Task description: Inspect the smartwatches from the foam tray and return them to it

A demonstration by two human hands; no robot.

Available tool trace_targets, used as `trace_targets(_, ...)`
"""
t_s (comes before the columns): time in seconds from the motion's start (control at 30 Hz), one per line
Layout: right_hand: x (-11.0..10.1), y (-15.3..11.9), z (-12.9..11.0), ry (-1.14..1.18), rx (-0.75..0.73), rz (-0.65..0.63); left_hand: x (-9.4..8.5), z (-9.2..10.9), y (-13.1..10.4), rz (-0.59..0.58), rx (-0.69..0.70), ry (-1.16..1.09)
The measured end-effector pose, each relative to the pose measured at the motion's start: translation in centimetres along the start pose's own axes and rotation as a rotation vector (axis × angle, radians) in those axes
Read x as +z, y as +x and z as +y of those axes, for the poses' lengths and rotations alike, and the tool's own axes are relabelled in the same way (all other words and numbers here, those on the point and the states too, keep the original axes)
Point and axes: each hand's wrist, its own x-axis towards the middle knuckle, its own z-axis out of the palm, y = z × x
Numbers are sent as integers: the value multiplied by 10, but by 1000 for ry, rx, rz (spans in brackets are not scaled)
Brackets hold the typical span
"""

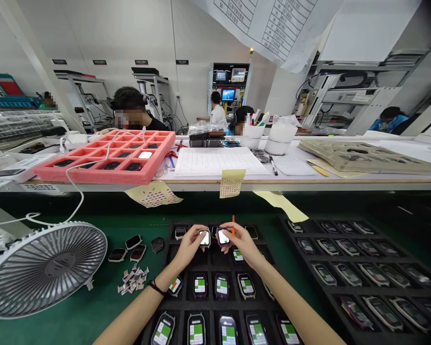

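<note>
Fan (59, 266): at the left edge of the green tabletop (72, 328). Left hand (191, 245): gripping a lit watch (204, 238) above the black tray (210, 304), near its far edge. Right hand (242, 243): gripping a purple-rimmed watch (223, 236) alongside; orange stick (233, 221) at its fingers.

The hanging sheet (269, 26) reads "50".

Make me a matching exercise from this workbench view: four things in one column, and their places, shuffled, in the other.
1. Fan
2. Pink tray
3. Orange stick
4. Beige tray

A. On the shelf, right side
B. At the right hand's fingers
C. Below shelf level, far left
D. On the shelf, left side

Pairs: 1-C, 2-D, 3-B, 4-A
</note>
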Motion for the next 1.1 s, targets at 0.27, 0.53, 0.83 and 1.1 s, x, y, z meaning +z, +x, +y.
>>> trace_targets(0.27, 0, 0, 1, -2, 16, 14, 1, 5, -2, -14, -23, 33)
trace_targets(0.53, 0, 0, 0, 19, 15, -2, -2, -2, 0, -20, 18, 41)
trace_targets(0.83, 1, -1, -3, 17, 27, 10, -1, -3, 0, -31, 25, 52)
trace_targets(1.1, 2, 0, -1, 2, 12, 5, -4, -4, 1, -18, 58, 81)
